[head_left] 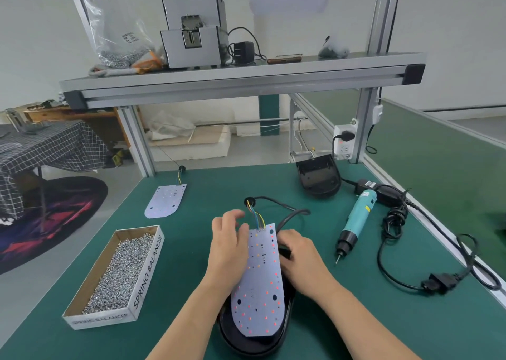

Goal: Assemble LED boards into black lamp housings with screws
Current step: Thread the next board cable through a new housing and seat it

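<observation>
A white LED board (261, 285) with coloured wires at its far end lies tilted over a black lamp housing (247, 342) at the near middle of the green table. My left hand (227, 246) holds the board's left edge, fingers loosely spread. My right hand (299, 258) grips the housing's right side beside the board. A second LED board (164, 202) lies flat at the far left. Another black housing (319, 178) sits empty at the far right. A cardboard box of screws (117, 274) stands to my left.
A teal electric screwdriver (356, 221) lies to the right, tip toward me, with its black cable (394, 274) looped along the table's right edge. A shelf overhead carries a grey screw feeder (193, 30) and a bag of screws (120, 41). Aluminium posts frame the far corners.
</observation>
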The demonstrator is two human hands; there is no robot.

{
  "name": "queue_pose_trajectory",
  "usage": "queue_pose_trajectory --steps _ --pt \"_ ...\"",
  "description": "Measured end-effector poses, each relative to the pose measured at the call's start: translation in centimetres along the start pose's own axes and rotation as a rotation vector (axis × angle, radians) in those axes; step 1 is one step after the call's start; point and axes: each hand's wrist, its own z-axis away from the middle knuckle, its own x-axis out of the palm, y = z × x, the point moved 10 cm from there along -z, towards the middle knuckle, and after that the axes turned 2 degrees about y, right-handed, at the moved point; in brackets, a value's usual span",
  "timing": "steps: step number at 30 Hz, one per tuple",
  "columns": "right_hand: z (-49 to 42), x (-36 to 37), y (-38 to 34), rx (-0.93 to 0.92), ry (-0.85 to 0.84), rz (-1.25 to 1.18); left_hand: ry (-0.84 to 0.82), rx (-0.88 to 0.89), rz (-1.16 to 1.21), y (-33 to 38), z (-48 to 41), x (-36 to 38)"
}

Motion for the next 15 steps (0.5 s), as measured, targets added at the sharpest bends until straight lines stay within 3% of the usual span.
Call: queue_pose_trajectory --steps 4,8,10,15 --pt "0.4 0.2 0.0 0.013 -0.018 0.0 0.066 -0.198 0.01 -2.4 1.0 -1.5" --pt "0.4 0.1 -0.4 -0.026 -0.01 0.021 -0.181 -0.419 0.247 -5.1 4.0 -0.4" --pt "0.4 0.0 -0.4 -0.024 -0.001 0.039 -0.274 -0.459 0.442 -5.2 5.3 0.4" --pt "0.4 0.3 -0.2 0.018 -0.015 0.059 -0.333 -0.469 0.675 -4.5 6.0 1.0"
